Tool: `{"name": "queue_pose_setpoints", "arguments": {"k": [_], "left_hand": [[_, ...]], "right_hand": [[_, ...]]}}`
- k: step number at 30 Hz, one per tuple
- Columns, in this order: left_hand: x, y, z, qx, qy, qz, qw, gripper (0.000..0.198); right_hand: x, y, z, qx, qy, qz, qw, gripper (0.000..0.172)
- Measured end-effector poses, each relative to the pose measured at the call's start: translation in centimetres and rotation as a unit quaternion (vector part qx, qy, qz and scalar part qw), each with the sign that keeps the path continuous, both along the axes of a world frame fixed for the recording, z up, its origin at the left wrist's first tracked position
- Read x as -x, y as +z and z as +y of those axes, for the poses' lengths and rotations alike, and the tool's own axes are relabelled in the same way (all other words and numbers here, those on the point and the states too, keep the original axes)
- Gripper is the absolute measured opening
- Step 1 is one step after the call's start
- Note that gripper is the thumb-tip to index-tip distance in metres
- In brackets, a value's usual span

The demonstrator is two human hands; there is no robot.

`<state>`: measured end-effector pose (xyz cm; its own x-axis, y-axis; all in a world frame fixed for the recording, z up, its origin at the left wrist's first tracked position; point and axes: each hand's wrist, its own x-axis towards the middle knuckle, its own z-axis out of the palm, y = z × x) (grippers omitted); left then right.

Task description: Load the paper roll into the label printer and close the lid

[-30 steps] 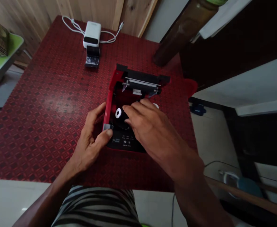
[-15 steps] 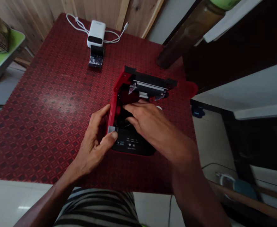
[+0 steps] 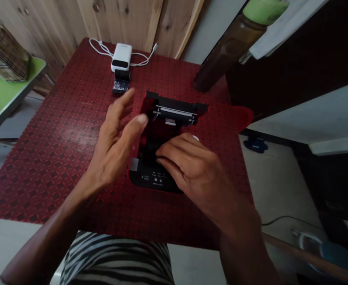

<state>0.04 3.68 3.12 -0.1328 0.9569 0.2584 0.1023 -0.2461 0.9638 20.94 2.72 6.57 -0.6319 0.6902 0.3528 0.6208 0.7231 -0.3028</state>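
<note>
A red and black device point(image 3: 153, 180) lies on the patterned red table point(image 3: 55, 158) with its lid point(image 3: 176, 105) raised at the back. My right hand point(image 3: 192, 162) reaches over its open compartment, thumb and fingertips pinched together at something dark too small to make out. Beside the device's left edge, my left hand point(image 3: 114, 138) is raised with thumb and fingers apart, holding nothing. Small printed symbols show on the black front panel.
A white power bank point(image 3: 122, 55) with a white cable stands at the back, a small black roll point(image 3: 121, 81) before it. A tall brown bottle with a green cap point(image 3: 230, 47) is at the back right. A plaid bag point(image 3: 9, 53) sits on a green table at left.
My left hand has let go of the device's left side and lifted up and away. My right hand has shifted lower over the compartment, its fingertips closer together.
</note>
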Motion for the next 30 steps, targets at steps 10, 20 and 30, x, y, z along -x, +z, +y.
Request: {"name": "queue_pose_setpoints", "arguments": {"k": [10, 20, 30], "left_hand": [[-0.9, 1.5, 0.4, 0.023, 0.005, -0.022, 0.999, 0.037], [-0.3, -2.2, -3.6, 0.181, -0.02, -0.111, 0.977, 0.066], [-0.5, -1.4, -3.8, 0.201, -0.071, -0.152, 0.965, 0.057]], "right_hand": [[0.1, -1.7, -5.1, -0.137, -0.101, -0.018, 0.985, 0.019], [0.1, -2.4, -6.1, -0.153, -0.152, -0.003, 0.977, 0.021], [0.1, -2.7, -6.1, -0.065, -0.154, 0.047, 0.985, 0.015]]}}
